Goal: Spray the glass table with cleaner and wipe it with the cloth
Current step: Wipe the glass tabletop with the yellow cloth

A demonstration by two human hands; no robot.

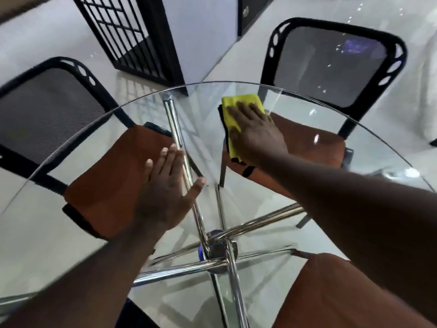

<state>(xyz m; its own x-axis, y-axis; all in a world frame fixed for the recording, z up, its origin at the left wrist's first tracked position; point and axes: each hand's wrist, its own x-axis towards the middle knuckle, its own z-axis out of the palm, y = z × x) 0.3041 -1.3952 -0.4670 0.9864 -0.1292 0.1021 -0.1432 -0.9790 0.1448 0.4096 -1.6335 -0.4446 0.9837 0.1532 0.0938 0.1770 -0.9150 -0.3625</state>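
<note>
Right hand [256, 136], grip flat, presses yellow cloth [238, 101], lengthwise toward far rim of glass table [201, 119]; left hand [165, 192] flat.

1. Cloth [241, 104] under my right hand [256, 136]: bright yellow, with a black layer showing at its edges.
2. Glass table [47, 245]: clear, no tint, white glare streaks.
3. Table legs [170, 114]: mirror chrome, with a blue patch at the hub [201, 254].
4. Chair backs [47, 110]: black frames, dark grey fine mesh, oval cut-outs in the top corners.
5. Seat cushions [113, 185]: plain rust brown.
6. Floor [35, 43]: glossy off-white.
7. Gate [127, 34]: black bars in a square grid.
</note>
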